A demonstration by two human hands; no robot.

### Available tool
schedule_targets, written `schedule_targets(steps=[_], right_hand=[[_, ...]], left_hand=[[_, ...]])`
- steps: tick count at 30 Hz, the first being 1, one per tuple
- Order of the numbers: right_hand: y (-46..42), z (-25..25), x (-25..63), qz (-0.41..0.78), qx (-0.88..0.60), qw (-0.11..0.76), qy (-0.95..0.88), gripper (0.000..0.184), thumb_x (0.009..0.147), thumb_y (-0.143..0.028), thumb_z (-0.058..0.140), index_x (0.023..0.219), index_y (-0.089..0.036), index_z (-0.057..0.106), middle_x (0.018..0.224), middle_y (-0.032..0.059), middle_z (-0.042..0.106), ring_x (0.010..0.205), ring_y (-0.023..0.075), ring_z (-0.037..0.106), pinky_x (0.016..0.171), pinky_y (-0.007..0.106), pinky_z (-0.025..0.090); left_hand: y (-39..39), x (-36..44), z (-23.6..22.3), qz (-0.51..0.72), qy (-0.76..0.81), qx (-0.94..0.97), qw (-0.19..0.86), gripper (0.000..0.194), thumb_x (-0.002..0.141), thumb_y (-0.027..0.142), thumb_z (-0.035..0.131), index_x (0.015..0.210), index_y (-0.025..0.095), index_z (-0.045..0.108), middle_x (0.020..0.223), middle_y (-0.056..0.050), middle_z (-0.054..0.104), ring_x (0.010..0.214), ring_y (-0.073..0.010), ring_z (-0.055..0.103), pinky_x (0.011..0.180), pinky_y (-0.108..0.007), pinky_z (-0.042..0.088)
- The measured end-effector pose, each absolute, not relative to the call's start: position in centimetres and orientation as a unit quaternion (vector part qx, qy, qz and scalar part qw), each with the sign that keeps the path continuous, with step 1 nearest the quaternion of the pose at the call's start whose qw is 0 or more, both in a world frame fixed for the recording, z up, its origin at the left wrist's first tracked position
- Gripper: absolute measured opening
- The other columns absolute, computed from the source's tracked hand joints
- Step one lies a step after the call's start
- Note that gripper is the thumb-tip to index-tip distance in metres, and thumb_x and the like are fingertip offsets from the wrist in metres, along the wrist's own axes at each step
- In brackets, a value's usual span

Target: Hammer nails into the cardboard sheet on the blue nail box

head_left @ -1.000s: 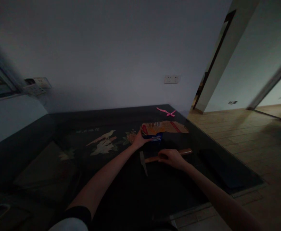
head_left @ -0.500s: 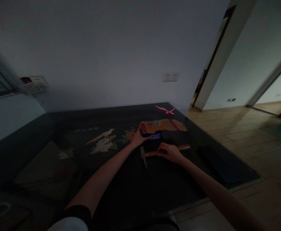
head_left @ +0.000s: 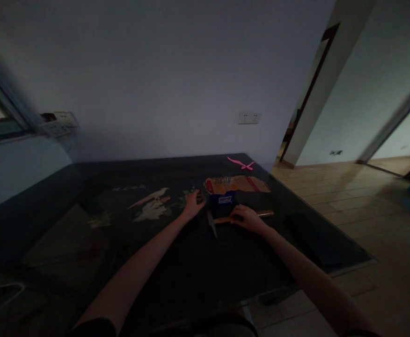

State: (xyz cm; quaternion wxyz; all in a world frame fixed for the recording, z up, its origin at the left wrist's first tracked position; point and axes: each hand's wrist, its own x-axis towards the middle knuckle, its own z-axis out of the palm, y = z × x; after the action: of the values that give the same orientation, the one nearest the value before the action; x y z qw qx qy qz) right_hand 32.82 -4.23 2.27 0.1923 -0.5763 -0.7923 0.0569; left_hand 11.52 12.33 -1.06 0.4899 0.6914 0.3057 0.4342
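Note:
A hammer lies across the dark tabletop, its metal head (head_left: 212, 224) to the left and its wooden handle (head_left: 265, 213) to the right. My right hand (head_left: 247, 218) has its fingers closed around the middle of that handle. Behind it stands a small blue box (head_left: 225, 198) with a printed label. On top of the box rests a strip of brown cardboard (head_left: 249, 184) with red print, and several thin nails (head_left: 222, 179) stand upright in its left part. Just left of the box is my left hand (head_left: 193, 206), apart from it, thumb and fingers spread with nothing visible between them.
A pink ribbon (head_left: 242, 164) lies at the table's back right corner. To the right of the hammer is a dark flat object (head_left: 310, 238). The table (head_left: 177, 276) has a bird-and-flower picture and meets a wall with a socket (head_left: 249, 118).
My left hand has let go of the box and cardboard and moved a little left. The right hand stays on the hammer handle. The camera view has shifted slightly.

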Motion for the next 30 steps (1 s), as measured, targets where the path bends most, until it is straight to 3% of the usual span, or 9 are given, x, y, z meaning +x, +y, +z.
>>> schedule_targets(steps=[4, 9, 13, 16, 18, 22, 30], right_hand=[[-5.3, 4.3, 30.7, 0.038, -0.585, 0.261, -0.767, 0.022, 0.083, -0.036, 0.054, 0.093, -0.019, 0.064, 0.095, 0.0083, 0.060, 0.094, 0.0219, 0.054, 0.084, 0.040, 0.042], [-4.6, 5.8, 21.6, 0.063, -0.545, 0.352, -0.758, 0.027, 0.090, -0.033, 0.041, 0.105, -0.022, 0.060, 0.099, 0.0078, 0.059, 0.097, 0.0204, 0.053, 0.086, 0.037, 0.042], [-2.5, 4.5, 13.4, 0.111, -0.498, 0.374, -0.774, 0.038, 0.086, -0.034, 0.049, 0.123, -0.024, 0.051, 0.117, 0.0084, 0.054, 0.109, 0.0223, 0.048, 0.094, 0.037, 0.038], [-1.3, 2.5, 10.5, 0.139, -0.499, 0.398, -0.757, 0.055, 0.088, -0.032, 0.044, 0.139, -0.020, 0.029, 0.132, 0.0127, 0.044, 0.121, 0.0249, 0.039, 0.100, 0.043, 0.032], [-1.1, 1.3, 10.2, 0.154, -0.503, 0.414, -0.743, 0.061, 0.088, -0.034, 0.042, 0.143, -0.018, 0.018, 0.139, 0.0142, 0.035, 0.128, 0.0256, 0.029, 0.103, 0.045, 0.027], [-1.8, 0.4, 11.0, 0.179, -0.498, 0.429, -0.732, 0.060, 0.088, -0.039, 0.042, 0.141, -0.017, 0.026, 0.146, 0.0135, 0.024, 0.135, 0.0255, 0.014, 0.108, 0.046, 0.018], [-2.5, 1.3, 11.2, 0.217, -0.490, 0.439, -0.721, 0.055, 0.087, -0.037, 0.045, 0.138, -0.021, 0.032, 0.143, 0.0105, 0.030, 0.133, 0.0252, 0.019, 0.108, 0.046, 0.018]], left_hand=[[10.1, 7.1, -0.9, 0.458, 0.328, 0.620, 0.546, 0.037, 0.067, 0.021, 0.066, 0.102, 0.015, 0.057, 0.107, -0.011, 0.060, 0.100, -0.0209, 0.057, 0.093, -0.041, 0.041], [6.1, 3.9, -1.0, 0.495, 0.338, 0.395, 0.696, 0.022, 0.077, 0.034, 0.057, 0.091, 0.017, 0.059, 0.100, -0.007, 0.064, 0.095, -0.0183, 0.060, 0.086, -0.035, 0.047], [4.1, 4.1, -1.1, 0.482, 0.279, 0.371, 0.743, 0.045, 0.085, 0.054, 0.033, 0.098, 0.019, 0.059, 0.103, -0.007, 0.064, 0.101, -0.0201, 0.059, 0.087, -0.035, 0.048], [3.8, 4.2, -0.9, 0.476, 0.276, 0.390, 0.739, 0.063, 0.084, 0.063, 0.018, 0.112, 0.020, 0.054, 0.110, -0.009, 0.062, 0.103, -0.0234, 0.058, 0.086, -0.037, 0.048], [3.9, 4.2, -0.8, 0.472, 0.298, 0.411, 0.721, 0.069, 0.081, 0.067, 0.017, 0.124, 0.020, 0.045, 0.114, -0.010, 0.060, 0.102, -0.0248, 0.058, 0.086, -0.037, 0.048], [3.7, 4.4, -1.1, 0.466, 0.287, 0.436, 0.714, 0.067, 0.082, 0.066, 0.023, 0.135, 0.026, 0.030, 0.121, -0.008, 0.056, 0.100, -0.0243, 0.059, 0.085, -0.037, 0.048], [3.2, 5.0, -0.8, 0.455, 0.296, 0.420, 0.727, 0.064, 0.083, 0.059, 0.033, 0.136, 0.026, 0.027, 0.118, -0.009, 0.057, 0.097, -0.0254, 0.059, 0.079, -0.038, 0.050]])
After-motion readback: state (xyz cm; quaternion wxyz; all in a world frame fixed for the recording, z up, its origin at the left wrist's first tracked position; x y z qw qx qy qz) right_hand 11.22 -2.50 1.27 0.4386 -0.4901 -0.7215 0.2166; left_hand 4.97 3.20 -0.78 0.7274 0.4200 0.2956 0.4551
